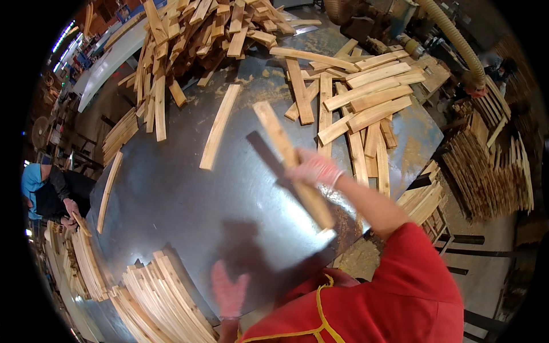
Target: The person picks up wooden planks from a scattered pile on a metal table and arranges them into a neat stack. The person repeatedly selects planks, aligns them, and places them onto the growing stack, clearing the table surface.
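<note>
The right hand [314, 168], in the head view, is closing its gloved fingers around a long wooden board [278, 134] near mid-length, and is holding it above the dark tabletop [171, 200], towards that surface's right side. The left hand [230, 288] is hovering over the tabletop's near edge with its fingers spread, gripping nothing.

The board is looking stiff and fairly light (one hand is bearing it, blurred though it is), and is probably not fragile. The wood is seeming dry rather than slick, though splinters may be lurking along its edges. The middle is offering the best balance for one hand; for two, a hold near each end would probably be steadier.

On the tabletop's middle, a loose board [220, 127] is lying alone, and another strip [108, 191] is resting along its left edge. A row of boards [171, 291] is sitting at its near left corner, close to the left hand. A tangled heap [211, 34] is covering its far side, while a criss-cross pile [366, 103] is crowding its far right, probably limiting any swing that way. Beyond its left edge, a co-worker [48, 186] is handling a piece of wood [82, 224].
</note>
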Motion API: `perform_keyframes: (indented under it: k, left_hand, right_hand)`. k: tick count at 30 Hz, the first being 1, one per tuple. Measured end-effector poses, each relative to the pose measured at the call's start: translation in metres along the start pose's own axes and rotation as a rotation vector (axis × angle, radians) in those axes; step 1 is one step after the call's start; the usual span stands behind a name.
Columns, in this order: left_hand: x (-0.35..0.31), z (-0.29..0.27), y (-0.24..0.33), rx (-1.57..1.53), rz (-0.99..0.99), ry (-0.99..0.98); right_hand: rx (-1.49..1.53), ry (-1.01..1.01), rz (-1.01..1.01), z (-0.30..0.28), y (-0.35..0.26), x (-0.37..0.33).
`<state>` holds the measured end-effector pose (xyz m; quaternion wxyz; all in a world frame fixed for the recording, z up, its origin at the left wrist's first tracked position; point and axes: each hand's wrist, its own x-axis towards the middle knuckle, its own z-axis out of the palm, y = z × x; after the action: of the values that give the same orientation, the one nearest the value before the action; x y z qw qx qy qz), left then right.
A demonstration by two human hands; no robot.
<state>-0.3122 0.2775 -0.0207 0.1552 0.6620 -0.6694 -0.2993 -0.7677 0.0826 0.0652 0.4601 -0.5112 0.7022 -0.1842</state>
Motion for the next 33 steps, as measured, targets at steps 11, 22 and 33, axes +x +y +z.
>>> perform_keyframes:
  k: [11, 22, 33]
  left_hand:
    - [-0.027, -0.016, 0.001, -0.498, -0.239, 0.242]
    - [-0.032, -0.064, -0.087, 0.833, -0.327, 0.343]
    - [0.279, 0.082, 0.333, 0.393, 0.684, -0.063]
  right_hand:
    - [0.171, -0.027, -0.194, 0.173, 0.068, -0.068]
    - [0.161, 0.615, 0.083, -0.048, 0.175, -0.085]
    - [1.151, 0.865, 0.174, -0.283, 0.353, 0.068]
